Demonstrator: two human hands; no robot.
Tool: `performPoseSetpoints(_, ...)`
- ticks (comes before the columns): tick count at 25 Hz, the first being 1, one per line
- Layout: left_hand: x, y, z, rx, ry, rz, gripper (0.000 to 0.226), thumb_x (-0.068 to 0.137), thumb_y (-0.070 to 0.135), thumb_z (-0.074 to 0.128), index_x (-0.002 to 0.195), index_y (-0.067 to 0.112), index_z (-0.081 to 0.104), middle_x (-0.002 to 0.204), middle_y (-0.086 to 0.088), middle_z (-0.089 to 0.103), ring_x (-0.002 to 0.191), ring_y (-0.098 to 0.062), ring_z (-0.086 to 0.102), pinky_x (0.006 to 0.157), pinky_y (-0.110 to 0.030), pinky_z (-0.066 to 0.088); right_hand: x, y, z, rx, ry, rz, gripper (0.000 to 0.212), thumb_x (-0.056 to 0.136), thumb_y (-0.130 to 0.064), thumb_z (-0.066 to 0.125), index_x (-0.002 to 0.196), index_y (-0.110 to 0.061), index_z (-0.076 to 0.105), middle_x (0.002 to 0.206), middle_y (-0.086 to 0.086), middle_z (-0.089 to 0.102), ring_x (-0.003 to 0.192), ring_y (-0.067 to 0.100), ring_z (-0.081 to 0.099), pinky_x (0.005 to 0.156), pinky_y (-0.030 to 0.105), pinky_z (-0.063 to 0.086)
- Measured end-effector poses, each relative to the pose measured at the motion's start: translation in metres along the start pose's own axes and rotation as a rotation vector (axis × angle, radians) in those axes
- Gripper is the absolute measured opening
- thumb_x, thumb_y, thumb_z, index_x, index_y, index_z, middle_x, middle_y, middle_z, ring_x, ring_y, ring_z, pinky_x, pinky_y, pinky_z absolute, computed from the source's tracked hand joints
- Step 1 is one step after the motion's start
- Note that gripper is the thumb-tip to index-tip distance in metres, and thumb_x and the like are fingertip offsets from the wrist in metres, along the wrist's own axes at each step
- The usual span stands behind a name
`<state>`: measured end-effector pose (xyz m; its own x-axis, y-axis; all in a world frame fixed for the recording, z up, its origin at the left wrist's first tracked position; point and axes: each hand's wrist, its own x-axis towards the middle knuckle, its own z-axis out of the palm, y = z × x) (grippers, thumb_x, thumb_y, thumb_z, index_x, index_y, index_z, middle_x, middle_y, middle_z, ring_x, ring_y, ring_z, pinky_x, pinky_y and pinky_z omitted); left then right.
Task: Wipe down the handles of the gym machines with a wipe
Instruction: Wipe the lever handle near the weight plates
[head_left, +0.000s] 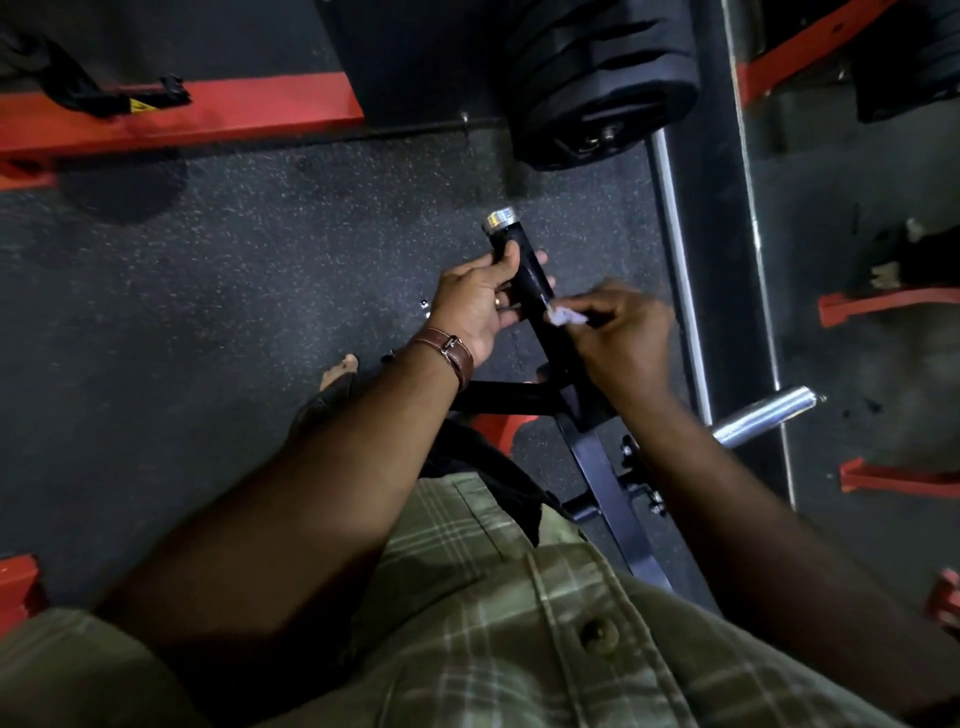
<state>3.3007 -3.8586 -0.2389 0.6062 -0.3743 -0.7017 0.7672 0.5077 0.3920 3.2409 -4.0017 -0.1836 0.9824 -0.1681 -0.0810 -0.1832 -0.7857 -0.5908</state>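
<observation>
Steadying the black machine handle (524, 270) with curled left hand (475, 306) fingers, the right hand (623, 332) pinches a white wipe (563, 315) against its lower grip; next, likely rubbing upward toward the chrome cap (497, 217).

One view only: head cam, wide-angle, worn by the person, looking steeply down & a bit fwd. Very close to the body: plaid shirt (519, 623) fills the bottom edge, both forearms run up to mid-frame. Left hand (480, 301) and right hand (621, 332) sit near centre, at arm's length. Speckled floor (260, 260) well below. Edges bend from lens distortion. No 2nd view, so no overlap
</observation>
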Motion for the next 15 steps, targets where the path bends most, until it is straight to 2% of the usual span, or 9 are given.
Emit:
performPoseSetpoints(3, 0.0, 0.002, -0.002, -0.01, -0.013, -0.031, 0.026, 0.099, 0.023, 0.057, 0.116, 0.005, 0.064, 0.113, -0.013, 0.07, 0.098, -0.026, 0.067, 0.087, -0.042, 0.056, 0.044, -0.023, 0.014, 0.038, 0.068, -0.045, 0.008, 0.08, -0.018, 0.08, 0.088, -0.018, 0.081, 0.077, -0.002, 0.071, 0.067, 0.009, 0.065, 0.062, 0.033, 0.054)
performPoseSetpoints(5, -0.003, 0.004, -0.005, -0.025, -0.051, -0.062, 0.029, 0.1, 0.03, 0.052, 0.112, 0.008, 0.066, 0.105, -0.008, 0.07, 0.091, -0.021, 0.066, 0.077, -0.034, 0.054, 0.047, -0.032, 0.017, 0.009, 0.07, -0.07, 0.012, 0.08, -0.023, 0.079, 0.09, -0.016, 0.081, 0.081, -0.001, 0.069, 0.071, 0.007, 0.062, 0.065, 0.025, 0.052)
performPoseSetpoints(7, -0.005, 0.004, -0.011, -0.062, -0.099, -0.075, 0.047, 0.098, 0.042, 0.046, 0.122, 0.004, 0.063, 0.115, -0.011, 0.07, 0.089, -0.02, 0.067, 0.07, -0.031, 0.05, 0.019, -0.03, 0.011, -0.092, 0.01, -0.142, 0.018, 0.083, -0.028, 0.076, 0.092, -0.014, 0.08, 0.085, 0.004, 0.063, 0.07, 0.009, 0.058, 0.062, 0.022, 0.047)
performPoseSetpoints(9, -0.006, 0.001, -0.015, -0.103, -0.109, -0.057, 0.066, 0.097, 0.054, 0.041, 0.133, 0.002, 0.057, 0.129, -0.014, 0.066, 0.098, -0.022, 0.068, 0.078, -0.033, 0.051, -0.008, -0.029, 0.01, -0.216, -0.139, -0.238, 0.014, 0.087, -0.024, 0.072, 0.09, -0.012, 0.078, 0.093, 0.009, 0.061, 0.067, 0.021, 0.062, 0.057, 0.03, 0.052)
performPoseSetpoints(10, -0.007, -0.003, -0.016, -0.118, -0.107, -0.053, 0.071, 0.097, 0.059, 0.038, 0.133, 0.002, 0.058, 0.127, -0.013, 0.067, 0.099, -0.021, 0.068, 0.081, -0.032, 0.052, -0.007, -0.031, 0.014, -0.269, -0.188, -0.252, 0.013, 0.09, -0.022, 0.067, 0.092, -0.012, 0.075, 0.098, 0.011, 0.06, 0.067, 0.029, 0.063, 0.055, 0.035, 0.053)
performPoseSetpoints(13, -0.006, -0.01, -0.016, -0.178, -0.079, -0.074, 0.072, 0.095, 0.068, 0.037, 0.12, 0.007, 0.065, 0.105, -0.009, 0.073, 0.093, -0.019, 0.069, 0.081, -0.031, 0.053, 0.03, -0.043, 0.031, -0.362, -0.207, -0.289, 0.029, 0.094, -0.028, 0.049, 0.099, -0.008, 0.069, 0.108, 0.014, 0.058, 0.068, 0.038, 0.063, 0.053, 0.042, 0.053)
performPoseSetpoints(15, -0.005, -0.008, -0.017, -0.189, -0.077, -0.074, 0.076, 0.093, 0.072, 0.035, 0.118, 0.007, 0.066, 0.101, -0.009, 0.073, 0.093, -0.02, 0.069, 0.081, -0.032, 0.054, 0.035, -0.045, 0.037, -0.408, -0.183, -0.316, 0.025, 0.094, -0.024, 0.05, 0.095, -0.006, 0.067, 0.111, 0.017, 0.058, 0.067, 0.04, 0.063, 0.053, 0.045, 0.054)
